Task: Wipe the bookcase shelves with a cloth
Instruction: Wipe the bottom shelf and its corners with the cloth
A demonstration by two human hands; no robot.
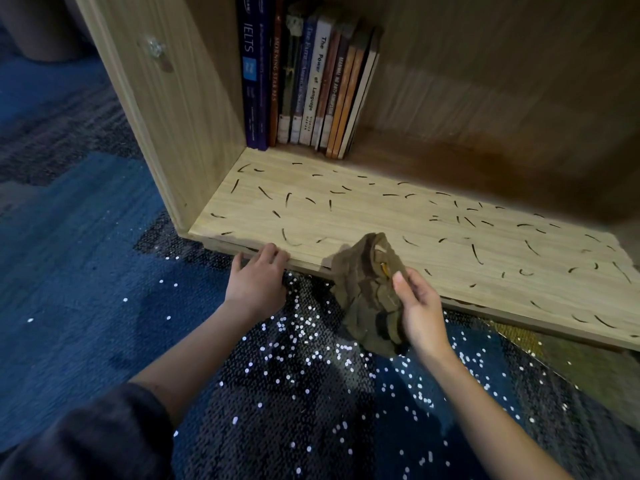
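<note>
Bookcase (173,109): wooden, standing on blue carpet (86,265) in front of you.
Shelf (363,216): the lowest one, strewn with short dark marks (265,192) from the left corner to the right end.
Books (311,84): upright in the back left corner.
Cloth (367,292): brown and bunched, held over the shelf's front edge.
Right grip (420,315): your thumb and fingers pinch the cloth.
Left grip (254,280): your fingers rest on the front edge, left of the cloth.
</note>
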